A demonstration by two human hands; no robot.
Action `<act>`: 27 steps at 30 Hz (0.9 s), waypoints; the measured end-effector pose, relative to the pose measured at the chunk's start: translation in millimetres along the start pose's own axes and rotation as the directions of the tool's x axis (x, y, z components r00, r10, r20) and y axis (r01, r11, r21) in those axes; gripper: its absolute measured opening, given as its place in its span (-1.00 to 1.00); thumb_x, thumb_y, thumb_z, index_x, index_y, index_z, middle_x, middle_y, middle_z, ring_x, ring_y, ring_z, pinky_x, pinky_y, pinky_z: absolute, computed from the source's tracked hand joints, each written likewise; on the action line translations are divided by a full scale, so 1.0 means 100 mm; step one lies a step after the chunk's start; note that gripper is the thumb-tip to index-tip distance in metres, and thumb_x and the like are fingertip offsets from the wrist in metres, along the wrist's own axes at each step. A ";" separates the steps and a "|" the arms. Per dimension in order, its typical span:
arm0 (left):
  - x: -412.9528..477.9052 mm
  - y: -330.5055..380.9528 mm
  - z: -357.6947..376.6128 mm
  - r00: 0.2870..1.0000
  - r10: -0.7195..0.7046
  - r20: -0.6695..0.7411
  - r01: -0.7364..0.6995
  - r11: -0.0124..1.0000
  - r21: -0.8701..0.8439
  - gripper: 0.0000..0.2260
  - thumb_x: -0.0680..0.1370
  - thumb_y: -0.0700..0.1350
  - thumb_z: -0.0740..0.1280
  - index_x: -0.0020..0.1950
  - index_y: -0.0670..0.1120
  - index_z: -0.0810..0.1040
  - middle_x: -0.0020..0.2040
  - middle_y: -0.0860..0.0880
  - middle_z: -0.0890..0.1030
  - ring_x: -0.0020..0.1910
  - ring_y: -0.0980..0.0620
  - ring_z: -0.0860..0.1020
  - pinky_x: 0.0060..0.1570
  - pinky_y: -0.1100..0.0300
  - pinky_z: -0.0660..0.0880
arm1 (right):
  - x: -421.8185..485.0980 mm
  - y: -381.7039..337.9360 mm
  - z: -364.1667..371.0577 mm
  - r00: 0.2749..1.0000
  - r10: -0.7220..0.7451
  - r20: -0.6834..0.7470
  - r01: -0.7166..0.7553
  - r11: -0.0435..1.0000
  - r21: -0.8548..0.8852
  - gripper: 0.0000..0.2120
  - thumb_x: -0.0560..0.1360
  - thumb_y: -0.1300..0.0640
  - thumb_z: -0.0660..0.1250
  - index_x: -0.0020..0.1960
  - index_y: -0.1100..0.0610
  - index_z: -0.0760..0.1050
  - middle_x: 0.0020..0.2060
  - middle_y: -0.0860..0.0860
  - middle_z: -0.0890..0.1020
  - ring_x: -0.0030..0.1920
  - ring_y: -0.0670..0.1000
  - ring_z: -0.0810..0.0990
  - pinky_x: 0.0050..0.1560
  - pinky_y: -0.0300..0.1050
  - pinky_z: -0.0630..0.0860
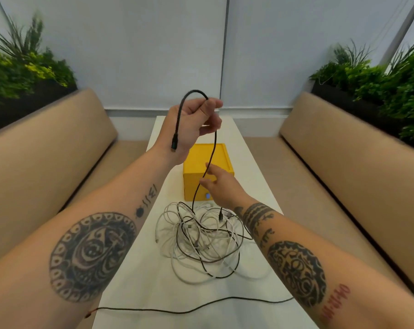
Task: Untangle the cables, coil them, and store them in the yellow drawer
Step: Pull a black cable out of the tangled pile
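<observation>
Black cable is held up high over the surface by the left hand, w/ fingers curled round it. It is bent over the top of the hand, so the plug end hangs by the wrist & the long part drops down into the pile of white & black cables. It's prob. lifted like this so it can be pulled out of the mess. The right hand is stretched out at the hanging part, fingers straight, nothing gripped. It can't be told if the cable is touched. The hand is likely put there to steady the cable.

The pile is lying just in front of the yellow drawer, which looks shut, w/ a small blue knob on the front. One loose black cable is laid across the near edge, apart from the pile.

Tan benches are set on both sides, w/ plants behind.

Part of the drawer is hidden by the right hand & left wrist. The right end of the loose black cable is hidden behind the arm. Which cables are knotted in the pile can't be made out.
</observation>
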State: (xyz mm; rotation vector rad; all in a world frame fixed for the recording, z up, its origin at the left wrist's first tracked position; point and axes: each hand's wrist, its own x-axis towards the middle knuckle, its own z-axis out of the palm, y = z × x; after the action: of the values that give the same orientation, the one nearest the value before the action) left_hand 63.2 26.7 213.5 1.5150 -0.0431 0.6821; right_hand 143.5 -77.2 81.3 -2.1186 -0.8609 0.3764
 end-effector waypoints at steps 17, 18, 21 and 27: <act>-0.69 -1.11 -0.56 0.884 -0.454 -0.111 0.454 0.775 0.441 -0.60 0.64 0.09 0.28 0.49 0.17 0.39 0.41 0.09 0.50 0.34 -0.03 0.51 0.27 -0.02 0.49 | 0.33 -0.67 -0.50 0.928 -0.037 -0.370 0.158 0.939 0.305 -0.81 0.60 0.08 0.31 -0.16 0.09 0.58 -0.18 0.15 0.71 -0.31 0.08 0.72 -0.17 0.03 0.69; -0.75 -1.17 -0.53 0.866 -0.492 -0.085 0.465 0.731 0.500 -0.57 0.64 0.10 0.26 0.52 0.19 0.34 0.45 0.10 0.45 0.37 -0.06 0.48 0.24 0.04 0.48 | 0.34 -0.71 -0.53 0.923 -0.062 -0.381 0.185 0.937 0.295 -0.80 0.59 0.07 0.31 -0.15 0.14 0.59 -0.19 0.15 0.71 -0.32 0.07 0.72 -0.15 0.06 0.69; -0.85 -1.33 -0.42 0.833 -0.552 -0.043 0.429 0.595 0.679 -0.66 0.67 0.10 0.20 0.44 0.16 0.46 0.30 0.09 0.54 0.26 -0.05 0.54 0.05 0.11 0.47 | 0.29 -0.87 -0.63 0.906 -0.138 -0.399 0.264 0.922 0.282 -0.76 0.59 0.08 0.31 -0.12 0.25 0.57 -0.22 0.10 0.71 -0.32 0.04 0.72 -0.14 0.10 0.68; -0.99 -1.68 -0.51 0.864 -0.480 -0.149 0.395 0.467 0.791 -0.72 0.67 0.03 0.21 -0.14 -0.03 0.60 -0.18 -0.05 0.62 -0.08 -0.11 0.58 -0.28 0.15 0.34 | 0.30 -1.14 -0.98 0.848 -0.034 -0.529 0.380 0.734 0.562 -0.80 0.62 0.15 0.31 -0.05 0.29 0.56 -0.17 0.17 0.68 -0.28 0.11 0.71 -0.21 -0.05 0.67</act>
State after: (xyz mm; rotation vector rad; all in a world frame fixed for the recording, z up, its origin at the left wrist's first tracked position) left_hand 36.2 51.0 14.9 2.3226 0.6730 0.1641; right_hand 165.3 -61.5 231.9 -1.3343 -0.5470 -0.0104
